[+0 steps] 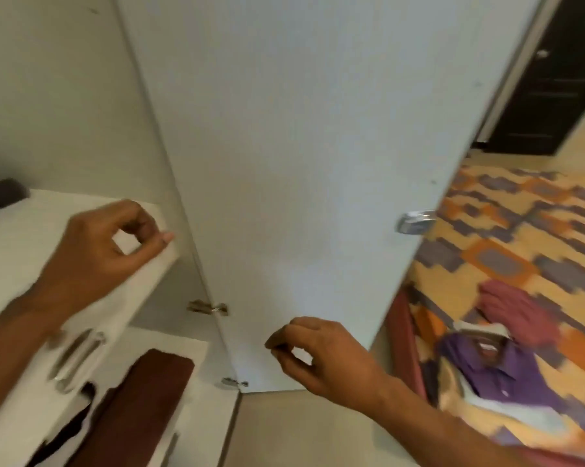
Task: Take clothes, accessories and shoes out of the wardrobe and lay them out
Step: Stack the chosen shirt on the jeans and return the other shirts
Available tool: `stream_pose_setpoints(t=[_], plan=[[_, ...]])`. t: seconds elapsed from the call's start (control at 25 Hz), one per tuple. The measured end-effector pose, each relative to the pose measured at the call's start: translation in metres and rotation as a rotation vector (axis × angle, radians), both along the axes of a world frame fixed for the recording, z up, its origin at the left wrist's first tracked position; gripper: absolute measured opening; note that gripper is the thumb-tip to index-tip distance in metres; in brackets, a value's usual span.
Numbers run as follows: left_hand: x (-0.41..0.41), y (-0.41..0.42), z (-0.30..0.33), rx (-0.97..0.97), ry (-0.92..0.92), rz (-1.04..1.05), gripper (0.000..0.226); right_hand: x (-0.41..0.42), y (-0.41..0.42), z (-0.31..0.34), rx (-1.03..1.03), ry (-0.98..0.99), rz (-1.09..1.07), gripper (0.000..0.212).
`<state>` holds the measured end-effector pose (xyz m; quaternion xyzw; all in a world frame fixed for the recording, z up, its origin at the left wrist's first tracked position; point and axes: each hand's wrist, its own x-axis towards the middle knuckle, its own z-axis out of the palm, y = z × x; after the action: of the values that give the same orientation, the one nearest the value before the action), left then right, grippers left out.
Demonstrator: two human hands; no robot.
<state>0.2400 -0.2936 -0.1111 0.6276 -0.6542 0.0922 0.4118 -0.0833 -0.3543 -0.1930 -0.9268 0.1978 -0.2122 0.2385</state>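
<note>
The white wardrobe door (301, 146) stands swung open in the middle of the view, its metal handle (414, 222) at its right edge. My left hand (102, 251) hovers over a white shelf top (21, 237), fingers curled with thumb against index, holding nothing. My right hand (324, 355) is low in front of the door's bottom edge, also curled in a pinch with nothing visible in it. Below, an open drawer holds a folded brown cloth (139, 409) and a dark garment (65, 433). On the bed at right lie a purple shirt (493, 372), a maroon garment (517, 308) and a white item (483, 332).
The bed (520, 237) has an orange, purple and cream patterned cover. A dark item (1, 193) sits at the shelf's far left. A drawer front with a metal handle (77, 358) juts out below my left hand. A dark room door (554, 79) stands at the top right.
</note>
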Motion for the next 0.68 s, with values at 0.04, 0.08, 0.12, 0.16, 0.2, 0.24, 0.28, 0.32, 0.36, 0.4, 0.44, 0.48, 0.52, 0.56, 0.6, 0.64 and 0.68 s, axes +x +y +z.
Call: stream_pose_setpoints(t=[0.04, 0.08, 0.12, 0.16, 0.2, 0.24, 0.28, 0.32, 0.36, 0.4, 0.44, 0.48, 0.52, 0.56, 0.6, 0.64, 0.68], plan=[[-0.041, -0.02, -0.003, 0.063, 0.008, -0.119, 0.027, -0.025, -0.003, -0.007, 0.025, -0.005, -0.057, 0.02], [-0.086, -0.042, -0.011, 0.117, 0.028, -0.247, 0.028, -0.057, -0.007, -0.013, 0.05, -0.01, -0.126, 0.02], [-0.134, -0.062, -0.021, 0.166, 0.054, -0.358, 0.026, -0.092, -0.012, -0.021, 0.078, -0.015, -0.195, 0.02], [-0.174, -0.074, -0.031, 0.208, 0.081, -0.433, 0.023, -0.119, -0.015, -0.028, 0.109, -0.016, -0.242, 0.019], [-0.216, -0.087, -0.041, 0.248, 0.113, -0.494, 0.021, -0.152, -0.018, -0.037, 0.138, -0.005, -0.288, 0.019], [-0.257, -0.099, -0.054, 0.287, 0.151, -0.546, 0.021, -0.185, -0.019, -0.046, 0.165, 0.007, -0.329, 0.018], [-0.302, -0.111, -0.068, 0.324, 0.196, -0.59, 0.021, -0.224, -0.021, -0.056, 0.193, 0.022, -0.372, 0.016], [-0.345, -0.124, -0.082, 0.357, 0.242, -0.624, 0.022, -0.263, -0.024, -0.066, 0.212, 0.027, -0.426, 0.015], [-0.377, -0.132, -0.093, 0.381, 0.277, -0.643, 0.023, -0.293, -0.026, -0.074, 0.223, 0.03, -0.479, 0.015], [-0.411, -0.141, -0.102, 0.403, 0.314, -0.663, 0.026, -0.326, -0.029, -0.083, 0.23, 0.043, -0.532, 0.015], [-0.444, -0.15, -0.112, 0.421, 0.358, -0.684, 0.028, -0.359, -0.032, -0.09, 0.243, 0.064, -0.575, 0.016], [-0.473, -0.156, -0.118, 0.433, 0.4, -0.704, 0.029, -0.386, -0.036, -0.097, 0.258, 0.081, -0.599, 0.016], [-0.497, -0.162, -0.122, 0.447, 0.439, -0.725, 0.029, -0.409, -0.042, -0.101, 0.272, 0.093, -0.619, 0.016], [-0.517, -0.168, -0.127, 0.463, 0.476, -0.745, 0.029, -0.428, -0.049, -0.104, 0.277, 0.092, -0.637, 0.015], [-0.53, -0.172, -0.131, 0.483, 0.5, -0.76, 0.03, -0.443, -0.055, -0.107, 0.283, 0.094, -0.65, 0.014], [-0.543, -0.179, -0.135, 0.506, 0.512, -0.767, 0.03, -0.456, -0.063, -0.111, 0.292, 0.1, -0.666, 0.014], [-0.552, -0.186, -0.139, 0.527, 0.519, -0.772, 0.031, -0.468, -0.071, -0.114, 0.304, 0.106, -0.681, 0.014]])
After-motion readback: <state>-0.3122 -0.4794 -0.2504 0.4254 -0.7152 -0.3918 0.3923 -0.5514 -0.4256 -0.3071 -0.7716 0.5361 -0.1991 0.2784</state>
